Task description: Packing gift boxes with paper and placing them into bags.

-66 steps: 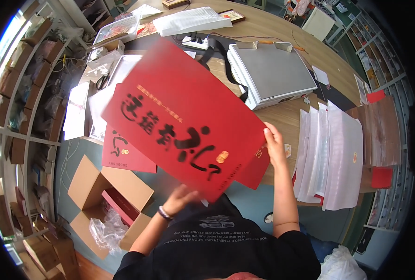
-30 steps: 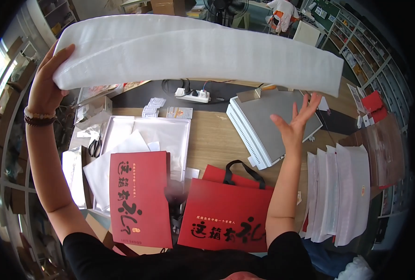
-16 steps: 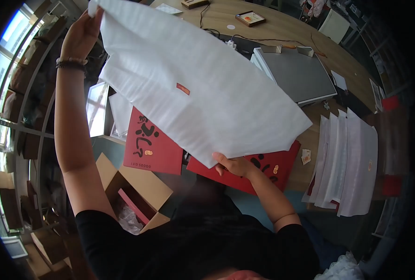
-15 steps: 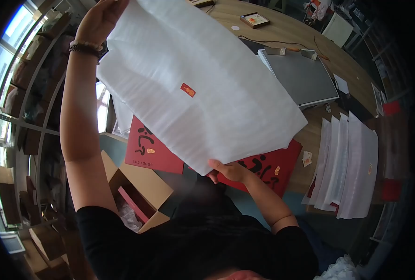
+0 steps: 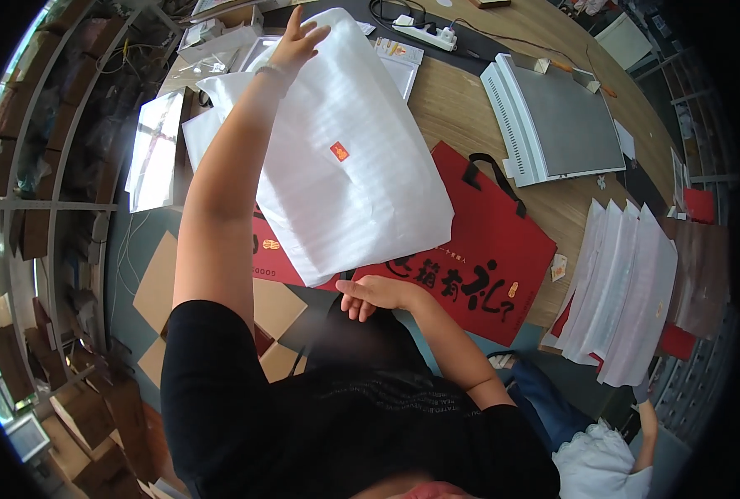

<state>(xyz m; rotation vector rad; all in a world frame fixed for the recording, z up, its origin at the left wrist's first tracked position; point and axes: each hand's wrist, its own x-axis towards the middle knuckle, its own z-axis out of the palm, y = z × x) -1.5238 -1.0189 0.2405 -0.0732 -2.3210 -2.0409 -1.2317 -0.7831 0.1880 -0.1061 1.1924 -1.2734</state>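
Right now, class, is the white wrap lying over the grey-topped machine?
No, the grey-topped machine stands to the right of the white wrap, with wooden table showing between them.

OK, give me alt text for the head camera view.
A white foam pouch with a small red-orange sticker partly covers a black-handled red gift bag at a wood-grain table's edge. The left hand spreads over the pouch's far end; the right hand, loosely curled, is by its near corner. More white pouches line up at right.
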